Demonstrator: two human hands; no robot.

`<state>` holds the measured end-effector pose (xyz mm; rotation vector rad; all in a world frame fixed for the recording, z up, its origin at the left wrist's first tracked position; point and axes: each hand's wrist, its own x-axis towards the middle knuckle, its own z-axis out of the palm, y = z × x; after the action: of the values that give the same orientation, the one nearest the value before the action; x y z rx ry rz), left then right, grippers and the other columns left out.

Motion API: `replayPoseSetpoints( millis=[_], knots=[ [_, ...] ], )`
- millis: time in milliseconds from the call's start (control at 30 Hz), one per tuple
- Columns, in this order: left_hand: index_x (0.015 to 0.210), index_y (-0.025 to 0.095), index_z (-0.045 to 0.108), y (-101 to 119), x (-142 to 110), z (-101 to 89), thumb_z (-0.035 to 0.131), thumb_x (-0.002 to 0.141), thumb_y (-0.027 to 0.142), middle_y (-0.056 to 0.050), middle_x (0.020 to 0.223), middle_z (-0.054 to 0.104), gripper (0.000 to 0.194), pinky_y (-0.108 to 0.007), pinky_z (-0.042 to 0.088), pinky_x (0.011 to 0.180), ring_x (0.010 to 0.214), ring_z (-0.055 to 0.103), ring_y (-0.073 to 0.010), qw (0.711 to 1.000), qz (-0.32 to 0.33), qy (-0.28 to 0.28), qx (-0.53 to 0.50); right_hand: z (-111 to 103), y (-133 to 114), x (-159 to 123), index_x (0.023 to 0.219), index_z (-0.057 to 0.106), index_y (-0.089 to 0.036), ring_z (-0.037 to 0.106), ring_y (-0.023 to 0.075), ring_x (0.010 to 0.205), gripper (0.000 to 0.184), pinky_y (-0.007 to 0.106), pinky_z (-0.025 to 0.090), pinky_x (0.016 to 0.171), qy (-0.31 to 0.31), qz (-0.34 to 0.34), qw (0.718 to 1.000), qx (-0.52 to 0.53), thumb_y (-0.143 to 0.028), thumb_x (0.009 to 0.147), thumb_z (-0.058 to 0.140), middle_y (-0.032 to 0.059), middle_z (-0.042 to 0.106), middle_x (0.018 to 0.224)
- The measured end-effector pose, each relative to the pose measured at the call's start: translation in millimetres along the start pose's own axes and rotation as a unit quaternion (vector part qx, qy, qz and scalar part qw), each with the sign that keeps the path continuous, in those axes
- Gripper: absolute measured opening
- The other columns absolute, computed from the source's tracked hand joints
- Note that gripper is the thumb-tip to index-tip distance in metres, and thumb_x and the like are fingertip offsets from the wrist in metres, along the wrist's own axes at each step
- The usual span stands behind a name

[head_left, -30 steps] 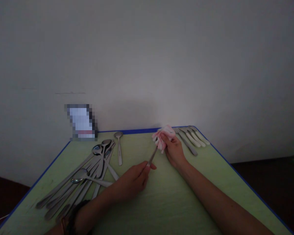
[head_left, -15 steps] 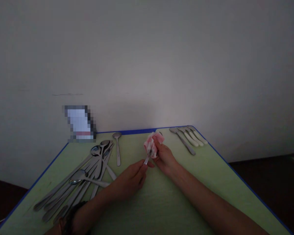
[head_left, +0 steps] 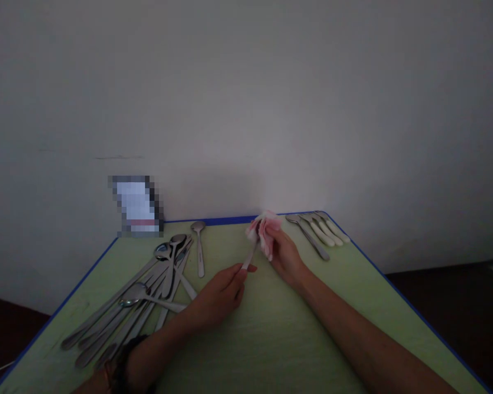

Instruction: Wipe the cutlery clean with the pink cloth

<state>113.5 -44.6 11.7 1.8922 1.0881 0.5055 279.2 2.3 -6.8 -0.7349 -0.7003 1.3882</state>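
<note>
My left hand point(head_left: 222, 298) is closed around the handle of a metal piece of cutlery point(head_left: 250, 256), which points up and away. Its far end is covered by a crumpled pink and white cloth point(head_left: 268, 232), so its kind is hidden. My right hand point(head_left: 286, 257) pinches that cloth around the cutlery from the right side. Both hands are above the middle of the green table point(head_left: 271, 339). Left of them lies a loose heap of metal spoons point(head_left: 133, 294) and other long-handled cutlery, partly behind my left forearm.
A single spoon point(head_left: 199, 249) lies apart near the back edge. At the back right, a metal-handled utensil point(head_left: 312, 241) lies beside several white-handled forks point(head_left: 322, 232). A blurred-out device point(head_left: 135, 205) leans at the back left. A wall point(head_left: 246, 109) rises behind the table.
My right hand and the cloth have moved slightly up and away along the cutlery, so more of its handle shows. My left hand keeps its grip. The view has shifted slightly.
</note>
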Motion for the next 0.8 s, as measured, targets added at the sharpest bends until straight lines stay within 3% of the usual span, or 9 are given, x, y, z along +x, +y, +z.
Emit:
replayPoseSetpoints(
  millis=[133,333,467,633,800],
  knots=[
    [0.112,0.009,0.057,-1.2,0.5,2.8,0.026,0.090,0.032,-0.007,0.082,0.062,0.043,-0.029,0.045,0.077,0.079,0.057,-0.0181,1.000,-0.001,0.005,0.011,0.7,3.5,-0.7,0.077,0.069,-0.020,0.059,0.0141,0.077,0.016,0.024,0.045,0.071,-0.019,0.012,0.999,0.025,-0.031,0.065,0.069,-0.0005,0.069,0.080],
    [0.112,0.014,0.055,-1.7,-2.7,5.2,0.026,0.092,0.031,-0.009,0.103,0.063,0.040,-0.030,0.041,0.092,0.097,0.057,-0.0183,0.999,0.038,-0.010,0.024,-1.9,0.4,-2.5,0.077,0.070,-0.019,0.057,0.0124,0.068,0.018,0.024,0.045,0.068,-0.012,0.009,1.000,-0.021,-0.031,0.063,0.074,-0.0005,0.069,0.074],
    [0.112,0.014,0.055,-2.8,-2.9,4.0,0.025,0.092,0.032,-0.008,0.101,0.064,0.040,-0.030,0.043,0.087,0.091,0.058,-0.0173,0.999,0.030,-0.012,0.025,-10.9,-4.5,3.7,0.081,0.070,-0.019,0.059,0.0131,0.069,0.022,0.026,0.046,0.069,0.000,-0.026,0.997,-0.067,-0.029,0.061,0.075,0.0007,0.070,0.079],
    [0.113,0.015,0.054,-6.3,-2.2,0.8,0.027,0.092,0.030,-0.007,0.103,0.064,0.037,-0.030,0.043,0.090,0.096,0.057,-0.0172,0.998,0.037,-0.041,0.043,-21.8,-6.6,11.4,0.084,0.069,-0.019,0.060,0.0143,0.068,0.024,0.029,0.046,0.069,0.049,-0.102,0.984,-0.136,-0.029,0.062,0.075,0.0009,0.070,0.080],
    [0.114,0.013,0.054,-3.4,-2.9,-3.5,0.030,0.090,0.025,-0.010,0.110,0.061,0.036,-0.031,0.040,0.094,0.101,0.055,-0.0177,0.994,0.056,-0.062,0.069,-16.9,-1.3,8.4,0.081,0.068,-0.019,0.059,0.0141,0.064,0.024,0.028,0.045,0.063,0.088,-0.093,0.984,-0.127,-0.033,0.063,0.074,0.0003,0.069,0.075]
  ],
)
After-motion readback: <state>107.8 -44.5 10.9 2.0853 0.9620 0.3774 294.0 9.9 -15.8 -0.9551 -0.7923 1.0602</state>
